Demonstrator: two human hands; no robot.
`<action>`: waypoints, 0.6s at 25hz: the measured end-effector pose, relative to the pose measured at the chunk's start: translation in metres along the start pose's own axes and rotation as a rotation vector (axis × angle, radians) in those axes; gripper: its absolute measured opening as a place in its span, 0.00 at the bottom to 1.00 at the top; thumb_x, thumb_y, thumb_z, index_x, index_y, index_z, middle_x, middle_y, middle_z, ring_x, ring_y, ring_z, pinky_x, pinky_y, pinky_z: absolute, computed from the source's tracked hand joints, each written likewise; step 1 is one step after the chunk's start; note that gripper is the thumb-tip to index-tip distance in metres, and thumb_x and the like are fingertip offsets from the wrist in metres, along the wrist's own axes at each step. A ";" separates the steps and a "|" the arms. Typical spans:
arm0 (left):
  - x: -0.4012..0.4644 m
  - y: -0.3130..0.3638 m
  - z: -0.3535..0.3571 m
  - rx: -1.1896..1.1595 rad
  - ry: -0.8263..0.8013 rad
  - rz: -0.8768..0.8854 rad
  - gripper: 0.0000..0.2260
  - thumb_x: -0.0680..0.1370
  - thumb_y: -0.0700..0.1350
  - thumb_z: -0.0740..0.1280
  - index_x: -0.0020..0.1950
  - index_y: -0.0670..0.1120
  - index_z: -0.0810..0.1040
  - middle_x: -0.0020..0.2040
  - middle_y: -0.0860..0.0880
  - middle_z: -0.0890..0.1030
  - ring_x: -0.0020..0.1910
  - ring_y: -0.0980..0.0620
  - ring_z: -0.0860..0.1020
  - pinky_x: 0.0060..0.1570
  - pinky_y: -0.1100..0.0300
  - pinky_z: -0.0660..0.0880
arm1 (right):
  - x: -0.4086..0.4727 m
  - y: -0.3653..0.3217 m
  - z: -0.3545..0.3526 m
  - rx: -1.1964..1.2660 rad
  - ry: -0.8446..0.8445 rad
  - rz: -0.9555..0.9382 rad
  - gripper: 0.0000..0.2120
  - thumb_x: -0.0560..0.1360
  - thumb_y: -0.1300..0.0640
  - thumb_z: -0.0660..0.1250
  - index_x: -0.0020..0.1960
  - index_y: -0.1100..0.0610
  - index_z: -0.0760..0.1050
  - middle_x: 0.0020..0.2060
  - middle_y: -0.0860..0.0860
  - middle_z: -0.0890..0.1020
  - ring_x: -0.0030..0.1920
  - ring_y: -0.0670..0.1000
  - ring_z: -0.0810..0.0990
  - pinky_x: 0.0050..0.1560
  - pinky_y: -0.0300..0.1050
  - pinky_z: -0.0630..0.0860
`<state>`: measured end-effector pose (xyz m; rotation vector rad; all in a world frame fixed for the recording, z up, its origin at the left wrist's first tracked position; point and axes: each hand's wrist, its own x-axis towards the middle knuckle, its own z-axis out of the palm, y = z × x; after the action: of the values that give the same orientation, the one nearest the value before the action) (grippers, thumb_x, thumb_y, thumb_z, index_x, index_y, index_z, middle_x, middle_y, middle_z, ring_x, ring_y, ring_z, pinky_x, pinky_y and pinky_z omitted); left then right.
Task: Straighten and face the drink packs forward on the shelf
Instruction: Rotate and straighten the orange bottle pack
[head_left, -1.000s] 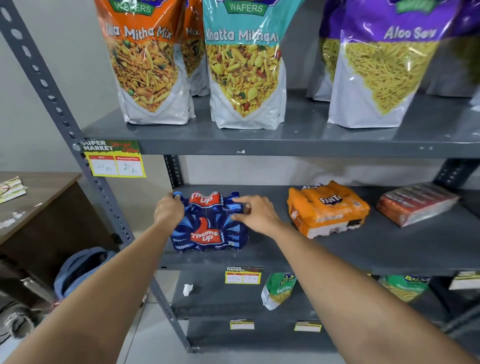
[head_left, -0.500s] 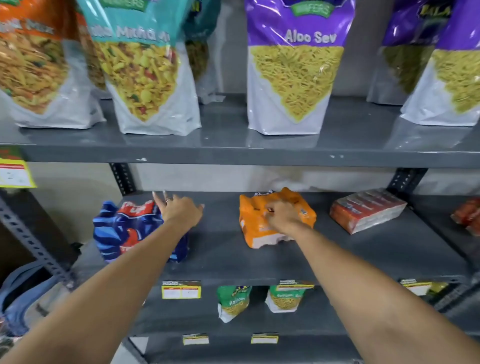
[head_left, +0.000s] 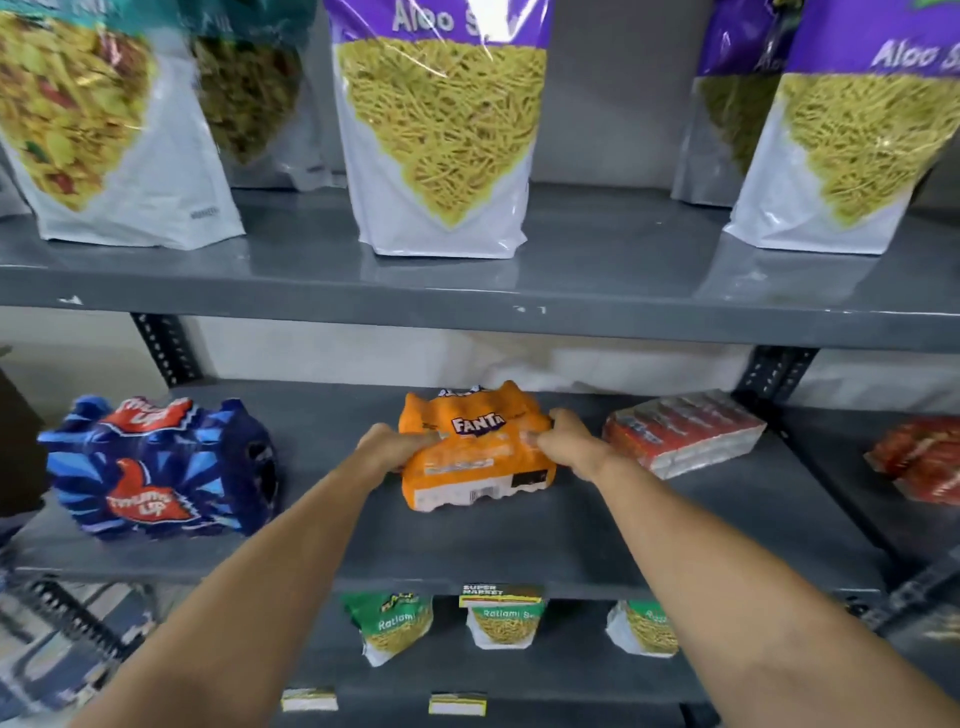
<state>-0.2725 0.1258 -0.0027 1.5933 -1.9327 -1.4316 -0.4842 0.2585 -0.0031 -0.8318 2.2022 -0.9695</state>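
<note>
An orange Fanta pack (head_left: 475, 452) sits in the middle of the grey middle shelf (head_left: 519, 545), its logo facing me. My left hand (head_left: 392, 447) grips its left side and my right hand (head_left: 569, 441) grips its right side. A blue Thums Up pack (head_left: 156, 467) stands at the shelf's left end, front label toward me. To the right lies a red drink pack (head_left: 685, 431), angled on the shelf. Another red pack (head_left: 919, 460) shows at the far right edge.
The upper shelf (head_left: 571, 291) holds tall snack bags, among them a purple Aloo Sev bag (head_left: 441, 130). Small green Ratlami Sev packets (head_left: 504, 623) stand on the lower shelf behind a price tag (head_left: 501, 595). Slotted steel uprights (head_left: 166, 348) frame the bay.
My left hand left the Thums Up pack and moved right onto the Fanta pack. Both hands now hold the Fanta pack, which has turned to face front. The view shifted right.
</note>
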 end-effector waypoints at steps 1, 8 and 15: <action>0.002 -0.001 -0.001 -0.017 0.004 -0.005 0.31 0.60 0.60 0.78 0.53 0.40 0.79 0.51 0.45 0.83 0.45 0.48 0.82 0.46 0.53 0.80 | 0.001 0.003 0.000 0.018 0.009 -0.020 0.21 0.74 0.53 0.71 0.63 0.57 0.69 0.60 0.56 0.78 0.59 0.56 0.78 0.62 0.55 0.76; -0.024 -0.007 0.018 0.102 0.241 0.202 0.23 0.59 0.56 0.80 0.46 0.43 0.82 0.43 0.47 0.84 0.43 0.47 0.82 0.44 0.53 0.80 | -0.007 0.026 -0.009 0.003 0.039 -0.212 0.29 0.65 0.58 0.80 0.64 0.56 0.74 0.58 0.55 0.82 0.58 0.56 0.81 0.60 0.55 0.77; -0.037 -0.024 0.030 0.294 0.270 0.223 0.30 0.62 0.53 0.80 0.58 0.42 0.75 0.54 0.42 0.81 0.55 0.41 0.79 0.57 0.46 0.76 | -0.010 0.044 -0.011 -0.143 -0.003 -0.181 0.54 0.54 0.57 0.85 0.73 0.56 0.60 0.64 0.56 0.76 0.64 0.59 0.76 0.63 0.58 0.75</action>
<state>-0.2653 0.1751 -0.0224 1.5316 -2.1448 -0.8296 -0.4995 0.2943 -0.0290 -1.1133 2.2439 -0.9002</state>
